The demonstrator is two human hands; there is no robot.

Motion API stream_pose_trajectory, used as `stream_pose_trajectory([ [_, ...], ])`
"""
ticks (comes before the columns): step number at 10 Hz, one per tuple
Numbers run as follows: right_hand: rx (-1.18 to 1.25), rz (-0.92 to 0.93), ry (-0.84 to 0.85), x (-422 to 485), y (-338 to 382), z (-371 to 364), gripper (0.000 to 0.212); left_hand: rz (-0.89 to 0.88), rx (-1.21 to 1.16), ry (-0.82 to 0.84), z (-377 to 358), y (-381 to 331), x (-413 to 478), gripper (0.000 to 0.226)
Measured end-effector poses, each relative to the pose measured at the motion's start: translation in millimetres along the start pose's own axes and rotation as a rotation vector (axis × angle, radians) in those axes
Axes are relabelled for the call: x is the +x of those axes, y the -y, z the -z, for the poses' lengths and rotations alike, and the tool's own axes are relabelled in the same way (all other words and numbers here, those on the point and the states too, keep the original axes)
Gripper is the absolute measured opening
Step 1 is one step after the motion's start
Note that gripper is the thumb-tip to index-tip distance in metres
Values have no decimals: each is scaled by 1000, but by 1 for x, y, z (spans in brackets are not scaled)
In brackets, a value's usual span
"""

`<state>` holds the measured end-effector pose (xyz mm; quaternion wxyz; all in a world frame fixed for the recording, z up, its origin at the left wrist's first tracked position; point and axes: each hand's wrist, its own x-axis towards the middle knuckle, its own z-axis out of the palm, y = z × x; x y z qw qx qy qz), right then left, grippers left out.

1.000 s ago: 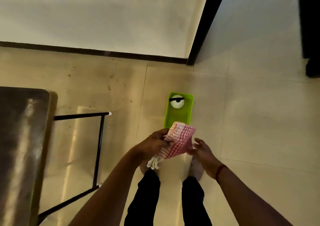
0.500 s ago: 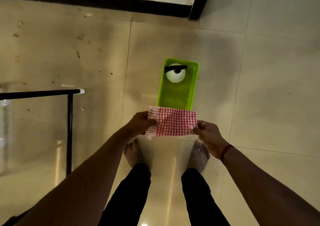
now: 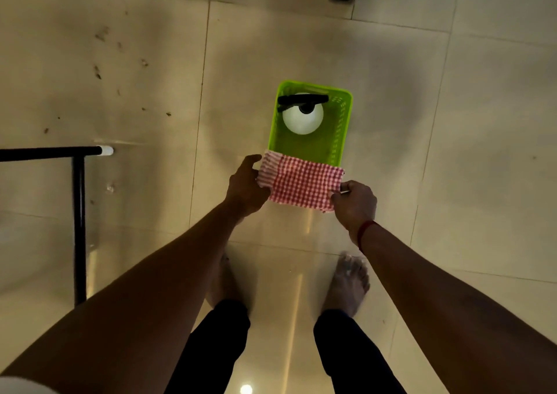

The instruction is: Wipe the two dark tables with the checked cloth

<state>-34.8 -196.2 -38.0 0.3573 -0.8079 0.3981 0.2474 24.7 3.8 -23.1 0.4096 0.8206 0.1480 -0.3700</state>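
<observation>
**Item 1. checked cloth** (image 3: 301, 184): red/white check, folded to a rough rectangle. It is held taut in the air btwn both hands, above the floor and in front of the feet. Its far edge overlaps the near end of the green basket (image 3: 342, 128) as seen from the head cam. Whether it touches the rim cannot be told.

**Item 2. left hand** (image 3: 245, 187): placed at the cloth's left edge, which is bunched against it. The fingers are curled in on that edge w/ one digit lifted above it. The pads are hidden by the back of the hand, so the exact grip cannot be told.

**Item 3. right hand** (image 3: 355, 202): the cloth's right edge, near the lower corner, is pinched btwn thumb and forefinger. The other fingers are curled under. A red thread (image 3: 364, 234) is worn on the wrist.

**Reason for hold (judged):** the cloth is prob. stretched edge to edge so it can be squared or refolded into a flat pad before wiping. The fabric lies btwn the hands, w/ only its two ends at the fingers.

**Item 4. spray bottle** (image 3: 303, 119): white w/ black trigger head, stood upright in the far half of the basket. It is prob. kept there for carrying.

**Item 5. black frame** (image 3: 79, 212): metal tube at far left, well apart from the cloth.

**Note:** no dark table top is in view, and wiping is judged not yet under way.
</observation>
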Motion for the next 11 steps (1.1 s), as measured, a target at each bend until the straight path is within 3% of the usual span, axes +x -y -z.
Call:
stream_pose_trajectory([
  [1,50,-61,-74,19,7,-3,28,-165,15,-67,-4,6,11,64],
  [2,9,-26,-160,20,9,-1,37,-259,179,-176,-9,15,15,53],
  [3,-169,326,-192,9,7,-2,31,-420,516,-173,-16,17,11,39],
  [4,-564,726,-4,5,2,-14,29,-727,890,-73,-27,22,14,36],
  [5,-971,812,151,15,-6,-30,53,-718,1142,97,-39,21,21,54],
  [6,-1139,773,193,21,-11,-41,52,-671,1252,190,-44,26,28,68],
  [8,-1166,746,265,25,-10,-47,38,-593,1272,265,-45,31,35,75],
  [9,-1131,728,288,20,-3,-44,41,-549,1247,272,-43,22,30,70],
  [11,-1027,789,300,-8,33,-2,73,-524,1159,173,-11,-5,-3,75],
])
